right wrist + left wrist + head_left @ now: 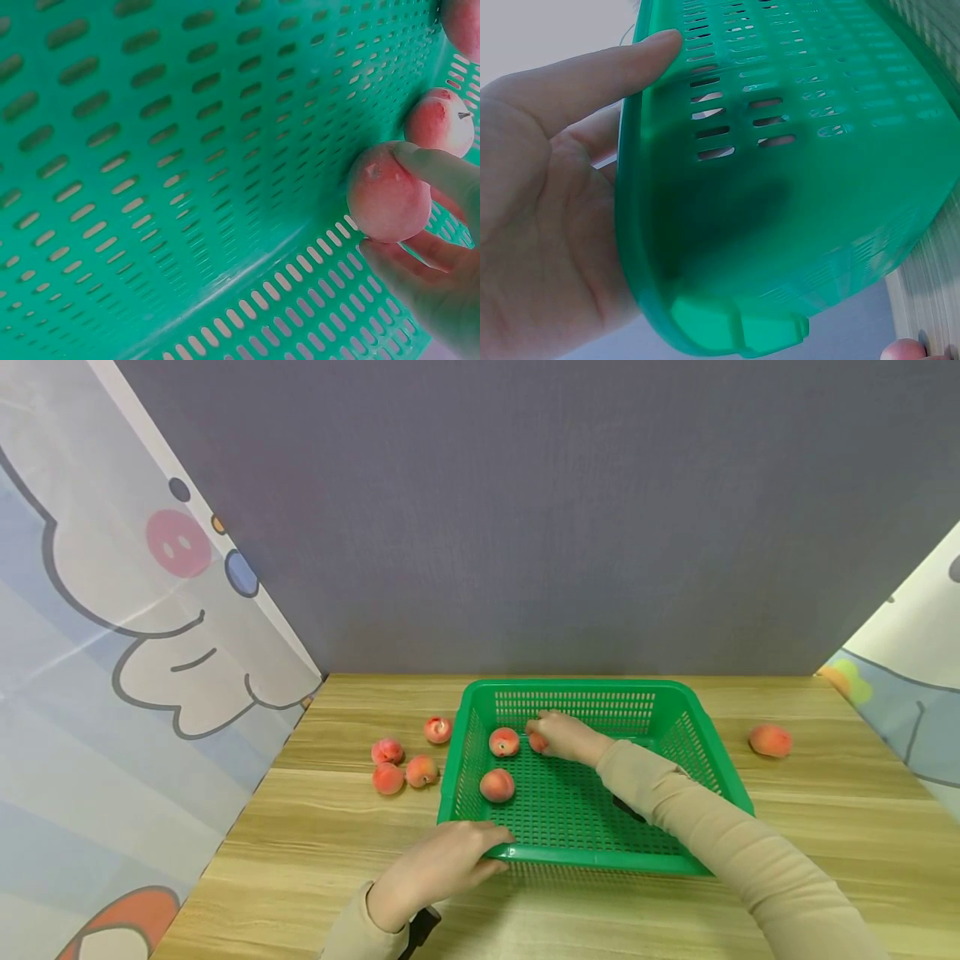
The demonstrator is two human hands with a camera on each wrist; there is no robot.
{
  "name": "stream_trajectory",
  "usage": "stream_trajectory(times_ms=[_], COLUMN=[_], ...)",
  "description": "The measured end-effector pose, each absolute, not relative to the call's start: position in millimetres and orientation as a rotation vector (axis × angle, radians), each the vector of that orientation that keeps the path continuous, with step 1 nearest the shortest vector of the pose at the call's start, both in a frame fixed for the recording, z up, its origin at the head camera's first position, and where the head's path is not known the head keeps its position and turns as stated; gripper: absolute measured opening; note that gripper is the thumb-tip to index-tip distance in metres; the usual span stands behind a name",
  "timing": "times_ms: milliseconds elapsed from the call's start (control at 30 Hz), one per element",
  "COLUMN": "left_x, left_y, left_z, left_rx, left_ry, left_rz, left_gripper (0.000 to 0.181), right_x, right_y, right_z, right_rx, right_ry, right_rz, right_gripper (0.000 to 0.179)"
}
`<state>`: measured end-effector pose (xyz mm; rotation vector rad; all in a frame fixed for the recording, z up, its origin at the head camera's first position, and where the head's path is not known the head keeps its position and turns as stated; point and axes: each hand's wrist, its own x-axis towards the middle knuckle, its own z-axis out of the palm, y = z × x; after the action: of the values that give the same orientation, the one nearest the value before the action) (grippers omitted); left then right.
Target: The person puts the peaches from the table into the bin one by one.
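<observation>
Peach (pixel 537 742), pinkish-red, is in the R hand (pixel 560 737), inside a green mesh basket (pixel 600 860), nr the far wall & a little R of the far-L corner. R hand pinches it: R wrist view shows one digit on top, other fingers below & behind. In head view the fruit is at the fingertips, on the hand's L side; can't tell if it touches the basket floor.

Just L of it, by the far-L corner, is a 2nd peach (pixel 504 742); a 3rd peach (pixel 497 785) is nearer the viewer, by the basket's L wall. Both are clear of the hand.

L hand (pixel 446 864) grips the basket's near rim by the near-L corner, one digit vs. the outer side, others behind the rim (L wrist view).

Basket stands on a wood-grain desk (pixel 300 827), close to its far edge. Outside the basket's L wall is a loose group of four peaches (pixel 422 771); one lone peach (pixel 770 740) lies well apart from the basket, twd the desk's far-R corner.

Bkgd: grey wall (pixel 525 527) past the far edge, cartoon-print sheet (pixel 180 543) along the L edge. Person wears beige sleeves (pixel 727 835).
</observation>
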<state>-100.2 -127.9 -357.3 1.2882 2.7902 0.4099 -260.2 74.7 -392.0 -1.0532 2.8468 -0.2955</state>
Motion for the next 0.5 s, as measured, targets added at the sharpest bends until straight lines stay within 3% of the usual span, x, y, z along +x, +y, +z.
stream_trajectory(times_ms=[500], left_x=[-100.5], left_y=[-127.9], left_z=[-357.3], left_rx=[1.279], left_ry=[2.788], left_rz=[0.408], left_gripper=[0.013], right_x=[-264.6], right_y=[78.2], right_z=[-395.7], right_rx=[-1.120], right_ry=[2.848], right_rz=[-0.344], right_gripper=[0.035])
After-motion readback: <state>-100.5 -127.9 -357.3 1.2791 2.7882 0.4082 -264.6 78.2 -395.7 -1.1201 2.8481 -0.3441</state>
